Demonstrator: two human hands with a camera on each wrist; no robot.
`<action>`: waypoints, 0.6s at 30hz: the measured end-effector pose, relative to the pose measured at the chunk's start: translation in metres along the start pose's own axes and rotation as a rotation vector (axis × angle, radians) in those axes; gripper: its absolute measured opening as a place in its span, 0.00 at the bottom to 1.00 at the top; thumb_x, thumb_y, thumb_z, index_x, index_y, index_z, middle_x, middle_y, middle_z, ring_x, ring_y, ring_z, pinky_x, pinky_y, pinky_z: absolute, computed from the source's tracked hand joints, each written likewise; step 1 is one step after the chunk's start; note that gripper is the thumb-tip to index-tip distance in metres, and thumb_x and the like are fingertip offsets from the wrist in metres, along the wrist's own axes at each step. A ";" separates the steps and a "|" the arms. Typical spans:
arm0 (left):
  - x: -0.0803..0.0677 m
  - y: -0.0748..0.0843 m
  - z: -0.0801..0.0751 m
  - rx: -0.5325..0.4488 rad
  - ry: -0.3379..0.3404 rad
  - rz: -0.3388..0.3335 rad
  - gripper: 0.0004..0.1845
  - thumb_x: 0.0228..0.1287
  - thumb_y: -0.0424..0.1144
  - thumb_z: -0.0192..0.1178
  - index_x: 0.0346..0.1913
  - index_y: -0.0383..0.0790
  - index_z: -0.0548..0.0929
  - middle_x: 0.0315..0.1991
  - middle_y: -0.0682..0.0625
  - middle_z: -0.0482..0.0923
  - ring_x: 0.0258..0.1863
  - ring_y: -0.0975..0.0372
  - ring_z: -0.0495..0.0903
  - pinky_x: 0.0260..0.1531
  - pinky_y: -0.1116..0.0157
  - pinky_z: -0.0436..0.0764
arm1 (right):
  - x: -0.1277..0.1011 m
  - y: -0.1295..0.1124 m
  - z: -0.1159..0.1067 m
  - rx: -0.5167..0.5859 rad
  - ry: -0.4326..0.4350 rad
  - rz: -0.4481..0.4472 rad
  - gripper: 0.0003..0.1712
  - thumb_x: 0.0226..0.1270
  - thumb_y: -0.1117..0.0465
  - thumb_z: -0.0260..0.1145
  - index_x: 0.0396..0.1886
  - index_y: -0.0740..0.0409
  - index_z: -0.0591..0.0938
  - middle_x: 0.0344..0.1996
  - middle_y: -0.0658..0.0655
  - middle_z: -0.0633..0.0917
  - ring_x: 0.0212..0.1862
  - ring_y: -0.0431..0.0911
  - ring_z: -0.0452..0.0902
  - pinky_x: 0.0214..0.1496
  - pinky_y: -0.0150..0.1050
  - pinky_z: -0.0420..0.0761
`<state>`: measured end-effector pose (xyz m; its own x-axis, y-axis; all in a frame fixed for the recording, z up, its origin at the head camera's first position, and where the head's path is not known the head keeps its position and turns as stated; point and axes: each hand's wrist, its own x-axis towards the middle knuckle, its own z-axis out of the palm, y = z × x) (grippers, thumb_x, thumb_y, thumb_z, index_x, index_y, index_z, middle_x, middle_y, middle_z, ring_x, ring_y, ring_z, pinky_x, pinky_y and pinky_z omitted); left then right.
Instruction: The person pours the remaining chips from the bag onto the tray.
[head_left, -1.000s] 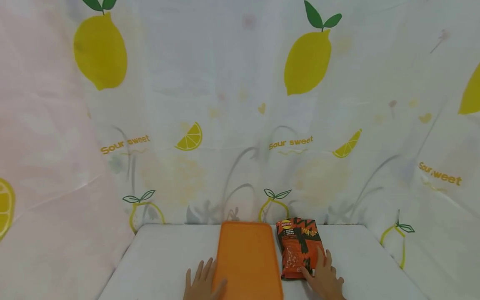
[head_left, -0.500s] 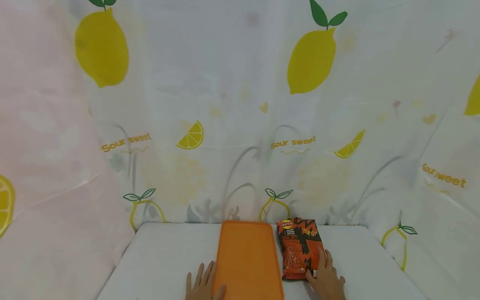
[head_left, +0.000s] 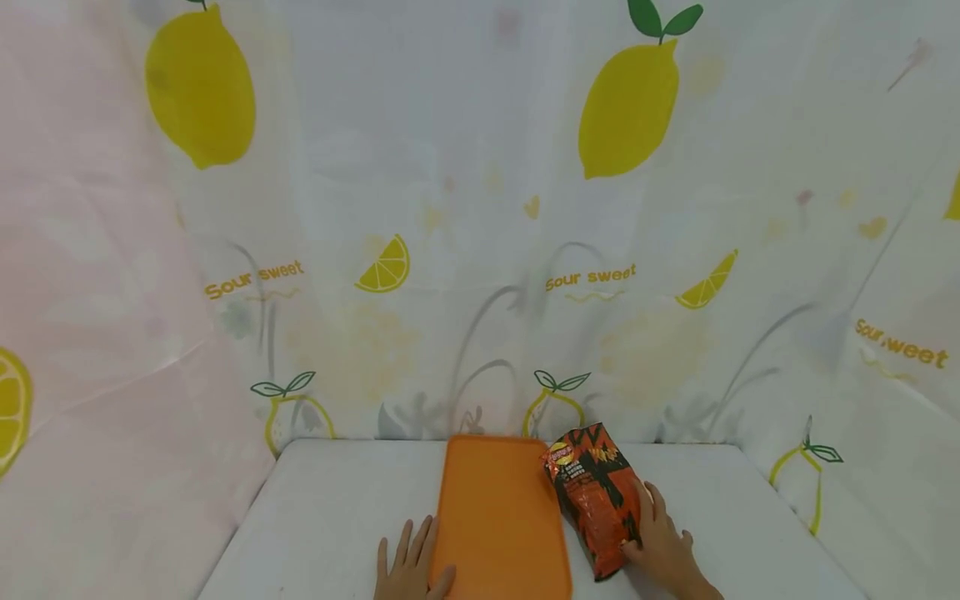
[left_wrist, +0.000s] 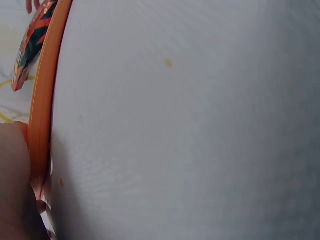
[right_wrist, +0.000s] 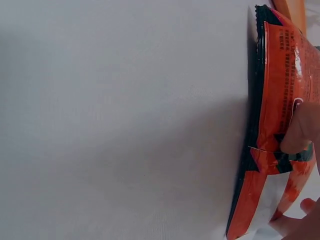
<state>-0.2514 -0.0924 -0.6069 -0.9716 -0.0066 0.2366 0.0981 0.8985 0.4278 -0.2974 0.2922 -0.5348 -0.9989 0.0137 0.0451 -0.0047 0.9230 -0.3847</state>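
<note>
Two hands work at the bottom centre of the head view: the left hand (head_left: pixel 408 569) lies flat, fingers straight, against the orange tray (head_left: pixel 498 517), while the right hand (head_left: pixel 663 550) grips the tilted snack bag (head_left: pixel 595 500) just right of it on the white surface (head_left: pixel 330 517), where the slick foil could probably slip free.

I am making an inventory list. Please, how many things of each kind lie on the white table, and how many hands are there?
Flat orange plastic tray: 1
Orange-and-black crinkled snack bag: 1
Hands (left hand, right hand): 2
Total: 4
</note>
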 end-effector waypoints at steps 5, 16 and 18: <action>0.002 -0.001 0.000 0.013 -0.006 0.013 0.40 0.68 0.66 0.55 0.74 0.43 0.71 0.73 0.48 0.73 0.75 0.46 0.68 0.74 0.34 0.54 | 0.002 0.005 0.000 0.034 0.017 0.035 0.54 0.52 0.63 0.68 0.76 0.66 0.50 0.72 0.78 0.53 0.63 0.79 0.67 0.48 0.86 0.68; 0.000 -0.004 0.004 0.062 0.055 0.052 0.39 0.68 0.66 0.56 0.73 0.44 0.71 0.72 0.50 0.75 0.72 0.47 0.71 0.73 0.36 0.58 | 0.004 0.016 0.000 -0.011 -0.028 0.326 0.42 0.72 0.52 0.61 0.68 0.82 0.58 0.57 0.83 0.73 0.58 0.77 0.69 0.56 0.75 0.74; 0.000 -0.004 0.004 0.061 0.045 0.046 0.39 0.68 0.66 0.56 0.73 0.44 0.71 0.72 0.50 0.75 0.73 0.47 0.71 0.73 0.36 0.58 | 0.005 0.017 0.000 0.014 -0.040 0.327 0.39 0.73 0.53 0.59 0.67 0.82 0.60 0.55 0.81 0.76 0.56 0.76 0.69 0.56 0.74 0.74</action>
<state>-0.2527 -0.0946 -0.6123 -0.9556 0.0167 0.2943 0.1277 0.9233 0.3623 -0.3026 0.3083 -0.5413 -0.9488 0.2928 -0.1188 0.3158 0.8671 -0.3852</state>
